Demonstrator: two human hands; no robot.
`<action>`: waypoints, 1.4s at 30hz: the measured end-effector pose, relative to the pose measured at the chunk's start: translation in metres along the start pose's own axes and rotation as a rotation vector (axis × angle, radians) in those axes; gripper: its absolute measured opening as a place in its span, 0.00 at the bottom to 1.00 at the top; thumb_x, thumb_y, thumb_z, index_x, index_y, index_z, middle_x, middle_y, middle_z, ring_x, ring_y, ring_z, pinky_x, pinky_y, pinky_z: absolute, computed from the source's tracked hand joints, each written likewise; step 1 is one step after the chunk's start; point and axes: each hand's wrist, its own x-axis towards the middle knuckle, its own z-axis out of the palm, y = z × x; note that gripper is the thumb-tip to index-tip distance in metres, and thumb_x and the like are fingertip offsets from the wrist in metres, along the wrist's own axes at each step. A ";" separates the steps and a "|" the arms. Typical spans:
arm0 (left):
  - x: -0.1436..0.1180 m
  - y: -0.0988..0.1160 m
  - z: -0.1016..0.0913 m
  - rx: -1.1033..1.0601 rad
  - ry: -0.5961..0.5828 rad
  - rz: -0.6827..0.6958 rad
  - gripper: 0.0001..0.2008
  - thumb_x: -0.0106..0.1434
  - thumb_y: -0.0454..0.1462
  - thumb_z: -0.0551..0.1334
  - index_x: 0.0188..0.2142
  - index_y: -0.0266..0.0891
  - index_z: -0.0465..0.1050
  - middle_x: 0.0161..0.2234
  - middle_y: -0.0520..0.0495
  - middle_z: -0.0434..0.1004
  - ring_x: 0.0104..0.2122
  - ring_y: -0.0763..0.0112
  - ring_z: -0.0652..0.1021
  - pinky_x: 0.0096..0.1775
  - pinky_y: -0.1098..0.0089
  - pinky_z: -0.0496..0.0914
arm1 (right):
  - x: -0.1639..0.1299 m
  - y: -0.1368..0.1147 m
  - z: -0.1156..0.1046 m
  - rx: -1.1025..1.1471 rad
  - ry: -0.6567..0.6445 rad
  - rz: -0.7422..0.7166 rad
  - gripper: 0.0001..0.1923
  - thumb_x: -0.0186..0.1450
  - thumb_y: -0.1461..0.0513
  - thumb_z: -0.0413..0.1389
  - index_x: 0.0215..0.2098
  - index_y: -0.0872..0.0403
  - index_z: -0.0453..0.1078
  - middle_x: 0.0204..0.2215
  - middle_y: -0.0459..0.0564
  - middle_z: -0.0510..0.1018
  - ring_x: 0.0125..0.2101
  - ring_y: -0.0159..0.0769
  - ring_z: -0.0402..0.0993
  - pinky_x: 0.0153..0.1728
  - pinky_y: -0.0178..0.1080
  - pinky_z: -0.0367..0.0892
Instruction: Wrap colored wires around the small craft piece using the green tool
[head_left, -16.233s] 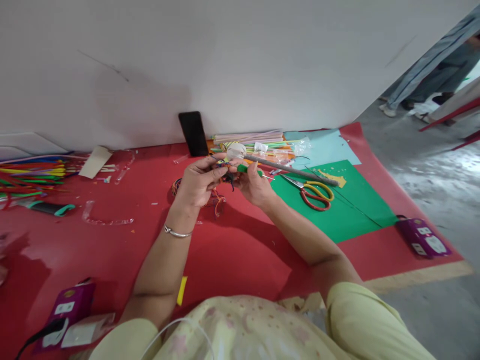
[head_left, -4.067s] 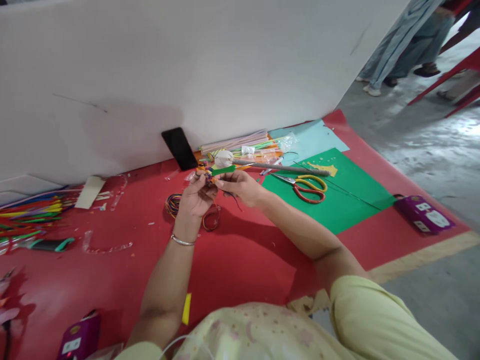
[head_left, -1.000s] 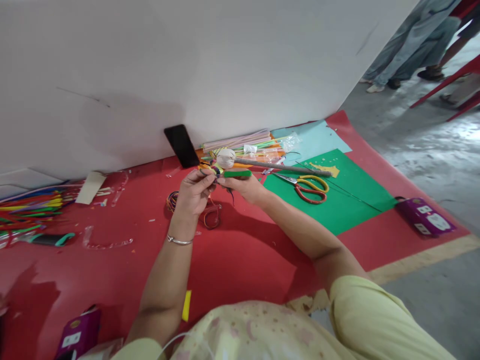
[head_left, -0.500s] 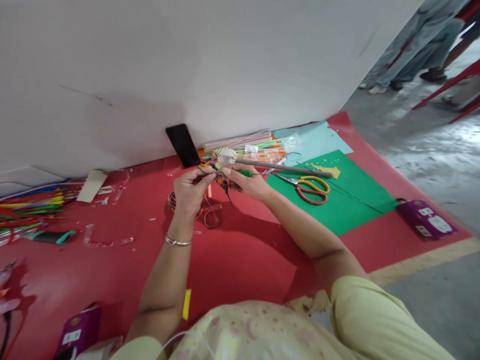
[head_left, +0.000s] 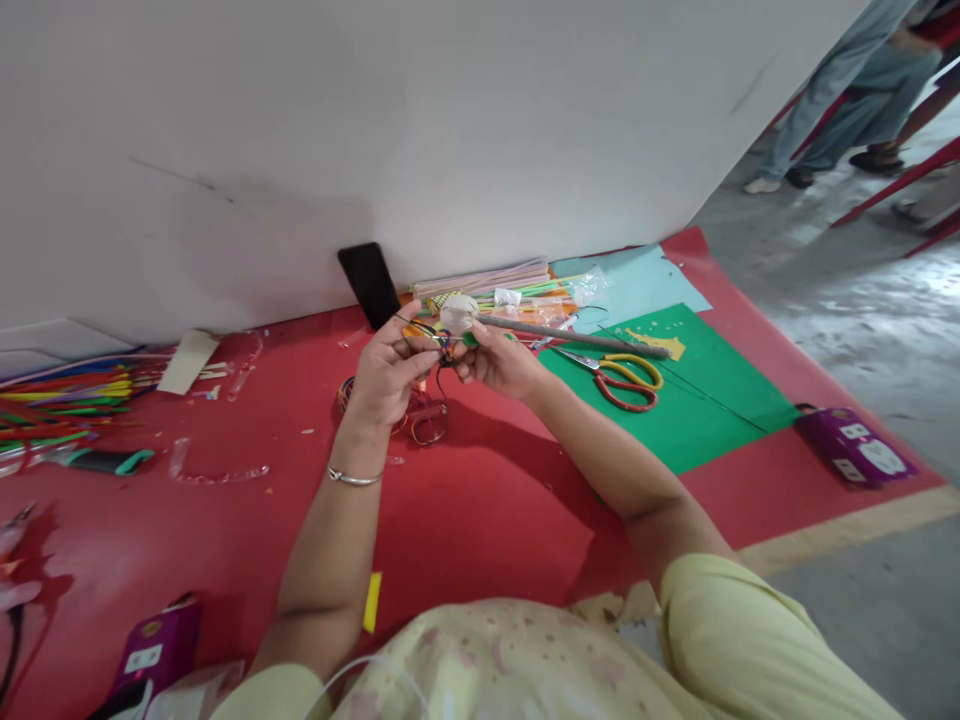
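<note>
Pinching a small knot of coloured threads (head_left: 437,347) between them, the left hand (head_left: 390,375) and right hand (head_left: 501,362) have drawn closer together than half a second ago, above the red mat (head_left: 480,500) near its wall edge. The green tool (head_left: 471,340) is now mostly hidden, probably tucked in the right hand.

A pale yellow short-sleeved top (head_left: 697,640) with faint pink flower print; a thin silver bangle (head_left: 352,479) circles the left wrist.
</note>
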 end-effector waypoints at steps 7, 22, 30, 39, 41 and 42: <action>-0.004 0.007 -0.003 0.015 -0.210 -0.175 0.34 0.49 0.29 0.82 0.57 0.40 0.86 0.30 0.50 0.85 0.22 0.77 0.76 0.24 0.77 0.65 | 0.000 -0.003 -0.025 -0.034 -0.168 0.124 0.18 0.71 0.50 0.68 0.36 0.55 0.73 0.25 0.43 0.81 0.21 0.33 0.80 0.23 0.34 0.77; -0.007 0.005 -0.004 0.147 -0.183 -0.110 0.37 0.50 0.28 0.81 0.60 0.42 0.85 0.30 0.51 0.85 0.28 0.73 0.81 0.32 0.75 0.73 | 0.001 -0.011 -0.042 -0.213 -0.324 0.061 0.23 0.67 0.46 0.70 0.34 0.57 0.77 0.30 0.52 0.84 0.26 0.39 0.85 0.28 0.37 0.83; -0.010 0.007 -0.007 0.225 -0.314 -0.151 0.33 0.50 0.28 0.79 0.58 0.38 0.87 0.30 0.48 0.85 0.28 0.73 0.79 0.32 0.75 0.72 | -0.001 -0.014 -0.047 -0.295 -0.425 0.100 0.21 0.65 0.49 0.68 0.33 0.60 0.80 0.31 0.58 0.87 0.22 0.38 0.84 0.27 0.38 0.84; -0.009 0.010 -0.009 0.258 -0.303 -0.165 0.34 0.50 0.29 0.80 0.59 0.38 0.85 0.31 0.50 0.83 0.31 0.72 0.81 0.36 0.73 0.74 | -0.004 -0.018 -0.041 -0.295 -0.371 0.035 0.17 0.65 0.52 0.68 0.32 0.60 0.80 0.29 0.55 0.87 0.23 0.37 0.84 0.29 0.37 0.84; -0.009 0.012 -0.009 0.275 -0.298 -0.168 0.34 0.50 0.30 0.80 0.59 0.38 0.85 0.31 0.51 0.83 0.31 0.73 0.81 0.36 0.73 0.74 | -0.006 -0.019 -0.039 -0.309 -0.371 0.004 0.17 0.66 0.53 0.68 0.33 0.60 0.81 0.29 0.55 0.87 0.23 0.37 0.85 0.29 0.37 0.85; -0.009 0.012 -0.009 0.285 -0.293 -0.169 0.34 0.50 0.30 0.79 0.59 0.38 0.85 0.31 0.51 0.83 0.31 0.73 0.81 0.36 0.73 0.74 | -0.007 -0.020 -0.038 -0.322 -0.361 -0.012 0.17 0.66 0.52 0.69 0.33 0.60 0.82 0.29 0.54 0.87 0.23 0.38 0.85 0.29 0.37 0.85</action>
